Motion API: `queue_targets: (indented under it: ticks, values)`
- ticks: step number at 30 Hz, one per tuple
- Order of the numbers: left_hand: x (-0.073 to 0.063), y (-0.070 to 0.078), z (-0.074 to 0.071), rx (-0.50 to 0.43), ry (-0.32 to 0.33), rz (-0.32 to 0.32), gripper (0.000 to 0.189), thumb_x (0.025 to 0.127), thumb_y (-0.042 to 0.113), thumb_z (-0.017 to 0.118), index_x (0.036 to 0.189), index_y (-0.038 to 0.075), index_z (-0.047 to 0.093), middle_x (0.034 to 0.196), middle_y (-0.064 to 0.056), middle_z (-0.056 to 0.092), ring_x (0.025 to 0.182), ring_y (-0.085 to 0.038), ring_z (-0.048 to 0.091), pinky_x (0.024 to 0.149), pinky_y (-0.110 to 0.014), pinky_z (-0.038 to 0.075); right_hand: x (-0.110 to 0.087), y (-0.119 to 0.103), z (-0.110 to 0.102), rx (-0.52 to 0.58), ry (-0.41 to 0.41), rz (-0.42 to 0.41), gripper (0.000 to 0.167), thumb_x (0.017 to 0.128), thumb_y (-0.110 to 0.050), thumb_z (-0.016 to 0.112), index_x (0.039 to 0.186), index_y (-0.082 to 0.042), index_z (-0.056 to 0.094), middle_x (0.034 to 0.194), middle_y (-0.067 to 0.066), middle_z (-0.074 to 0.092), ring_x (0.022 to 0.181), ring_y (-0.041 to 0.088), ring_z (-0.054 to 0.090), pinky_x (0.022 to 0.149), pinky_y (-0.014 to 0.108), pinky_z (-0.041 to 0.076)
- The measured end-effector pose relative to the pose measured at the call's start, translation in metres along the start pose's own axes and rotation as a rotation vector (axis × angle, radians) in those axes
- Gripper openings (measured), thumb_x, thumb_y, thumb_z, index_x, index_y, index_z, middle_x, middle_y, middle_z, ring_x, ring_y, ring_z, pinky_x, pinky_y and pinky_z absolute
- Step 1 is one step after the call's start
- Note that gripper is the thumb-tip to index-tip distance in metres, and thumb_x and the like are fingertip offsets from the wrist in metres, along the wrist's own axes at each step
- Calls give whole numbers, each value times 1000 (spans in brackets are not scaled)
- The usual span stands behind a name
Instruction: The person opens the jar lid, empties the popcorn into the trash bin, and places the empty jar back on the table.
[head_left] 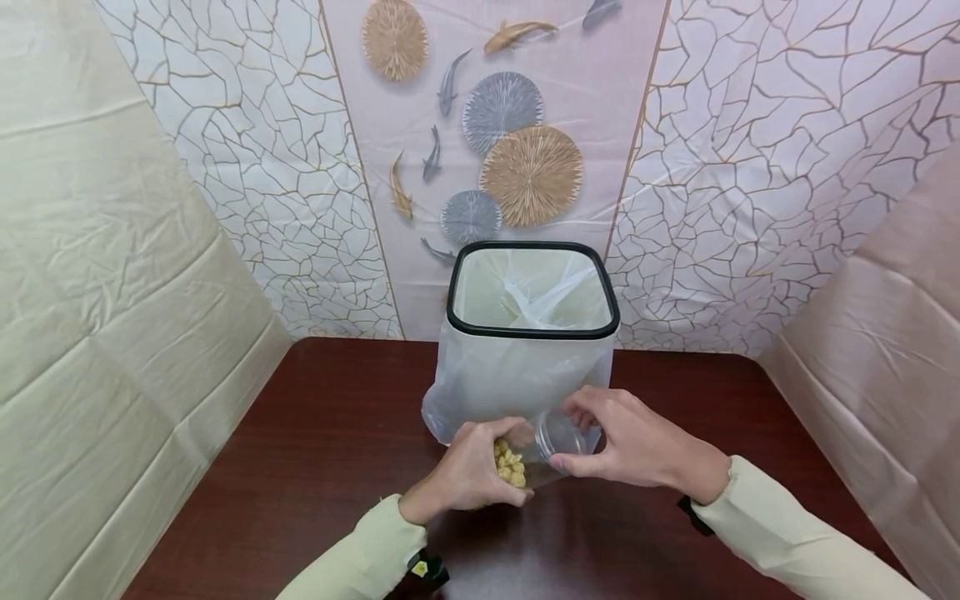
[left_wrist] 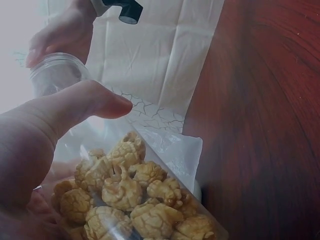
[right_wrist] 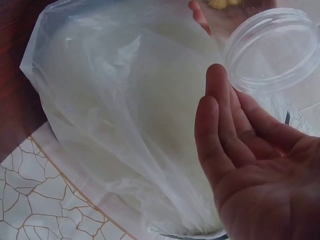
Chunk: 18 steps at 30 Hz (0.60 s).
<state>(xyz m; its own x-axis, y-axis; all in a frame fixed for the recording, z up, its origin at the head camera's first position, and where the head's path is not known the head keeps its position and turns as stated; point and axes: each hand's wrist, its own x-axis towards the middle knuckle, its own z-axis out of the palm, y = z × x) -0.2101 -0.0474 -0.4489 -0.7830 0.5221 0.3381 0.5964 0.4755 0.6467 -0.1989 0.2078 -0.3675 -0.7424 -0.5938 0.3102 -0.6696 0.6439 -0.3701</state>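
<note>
My left hand (head_left: 472, 471) grips a clear jar (head_left: 525, 457) of yellow popcorn (head_left: 510, 467), which lies on its side just above the table. In the left wrist view the popcorn (left_wrist: 130, 195) fills the jar's lower part under my thumb (left_wrist: 75, 110). My right hand (head_left: 630, 446) pinches a clear round lid (head_left: 558, 435) beside the jar's end. That lid (right_wrist: 272, 50) sits at the fingertips (right_wrist: 217, 85) in the right wrist view, its hollow side toward the camera. Both hands are right in front of the bag-lined bin.
A bin with a black rim (head_left: 532, 332) and a clear plastic bag liner (head_left: 487, 383) stands at the back of the dark wooden table (head_left: 300, 467). Draped sheets (head_left: 112, 292) close in the left and right sides; a patterned wall (head_left: 300, 208) is behind.
</note>
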Motion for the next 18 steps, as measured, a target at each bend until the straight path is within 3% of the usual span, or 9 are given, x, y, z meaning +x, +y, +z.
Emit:
queue_targets:
  ticks: [12,18]
  values:
    - [-2,4,-2,-43,-16,13,77,61,27,97,131,12,70,104,3,79,86,-2,65,78,-13,53,-5,-5,-13,15,-70,-165,65,79,-35,90,136,-19,62,128,-11,65,107,5,64,89,30,59]
    - [-3,7,-5,-92,-44,8,76,62,28,97,132,12,70,106,-3,79,86,-2,66,76,-13,54,-8,-7,-16,-65,-22,-291,78,70,-28,95,138,-11,61,135,-6,63,115,8,64,93,32,59]
